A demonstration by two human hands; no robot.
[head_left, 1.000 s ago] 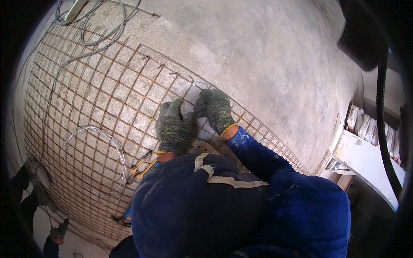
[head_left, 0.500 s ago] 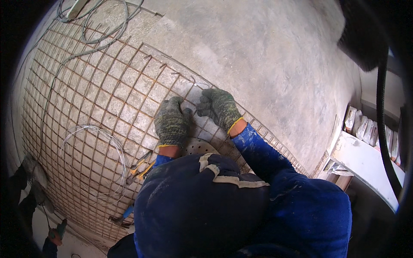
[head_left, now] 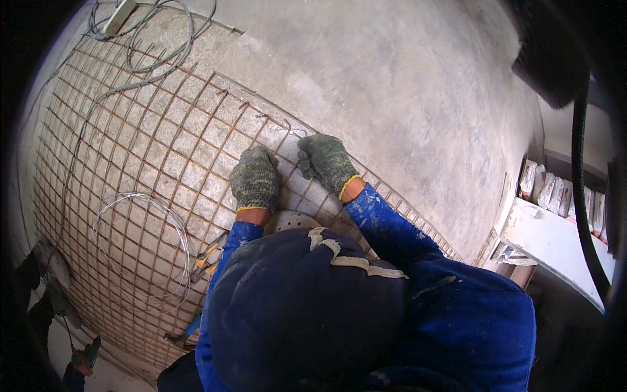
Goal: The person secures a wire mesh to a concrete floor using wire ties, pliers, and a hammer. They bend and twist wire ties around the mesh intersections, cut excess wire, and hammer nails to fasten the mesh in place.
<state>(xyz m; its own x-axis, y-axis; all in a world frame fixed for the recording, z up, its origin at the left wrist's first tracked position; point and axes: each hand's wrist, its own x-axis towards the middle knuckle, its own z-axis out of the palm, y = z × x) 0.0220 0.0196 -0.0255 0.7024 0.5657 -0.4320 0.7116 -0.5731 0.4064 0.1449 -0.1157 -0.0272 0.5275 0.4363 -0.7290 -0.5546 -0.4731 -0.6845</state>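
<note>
left hand (head_left: 256, 178): gloved grip pressed flat on rusty wire mesh (head_left: 130, 170) lying on concrete floor (head_left: 405, 98) | right hand (head_left: 326, 162): pinching mesh edge wire | handling: likely stiff, springy, scratchy; hold at crossings

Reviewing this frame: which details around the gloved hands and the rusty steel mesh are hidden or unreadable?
Head view only:
- Left gloved hand: fingertips curl onto the rusty steel mesh, so any grip is hidden.
- Right gloved hand: a thin wire piece lies by its fingers; too small to tell whether it is pinched.
- White perforated object: mostly covered by the dark blue cap.
- Tool with yellow handles: partly behind the blue sleeve.
- Lower-left corner: dark, blurred by the fisheye rim.
</note>
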